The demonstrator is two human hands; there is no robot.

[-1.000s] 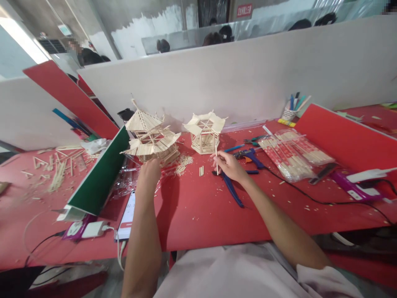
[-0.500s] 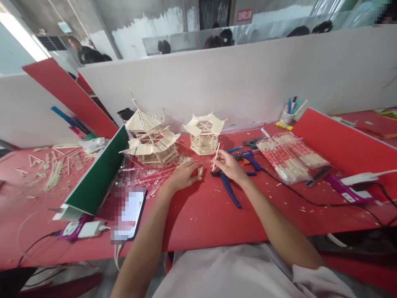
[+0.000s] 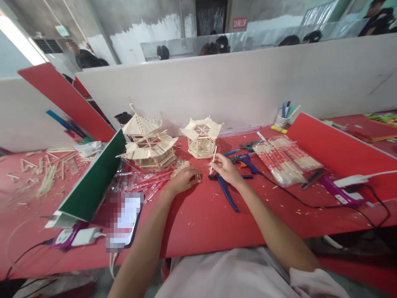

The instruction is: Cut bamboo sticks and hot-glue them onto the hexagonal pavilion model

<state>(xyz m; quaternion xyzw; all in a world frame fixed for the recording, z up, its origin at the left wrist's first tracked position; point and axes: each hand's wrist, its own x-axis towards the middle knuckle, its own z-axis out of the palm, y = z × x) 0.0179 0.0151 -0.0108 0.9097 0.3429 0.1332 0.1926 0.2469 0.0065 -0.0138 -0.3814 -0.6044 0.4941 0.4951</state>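
My right hand (image 3: pixel 227 169) pinches a thin wooden stick (image 3: pixel 214 158) that points upward. Beneath that hand lies a pair of blue-handled cutters (image 3: pixel 228 193) on the red tabletop. To the left, my left hand (image 3: pixel 185 180) is curled, its fingertips closed on some short wooden stick pieces (image 3: pixel 197 177) at the table surface; the fingers partly hide them. Behind the hands stands a small six-sided stick pavilion (image 3: pixel 201 138). A taller two-tiered stick pavilion (image 3: pixel 149 145) is at its left, with a pile of cut stick pieces (image 3: pixel 180 166) in front.
A blue glue gun (image 3: pixel 246 160) with a black cord lies right of my right hand, near bagged wooden sticks (image 3: pixel 282 161). A phone (image 3: pixel 132 215) lies by my left forearm. Green (image 3: pixel 93 182) and red (image 3: pixel 341 151) boards stand at the sides, and a pale partition (image 3: pixel 248 82) behind.
My left fingers have come down and closed over the short stick pieces. My right hand keeps its pinch on the stick. The whole view has shifted slightly.
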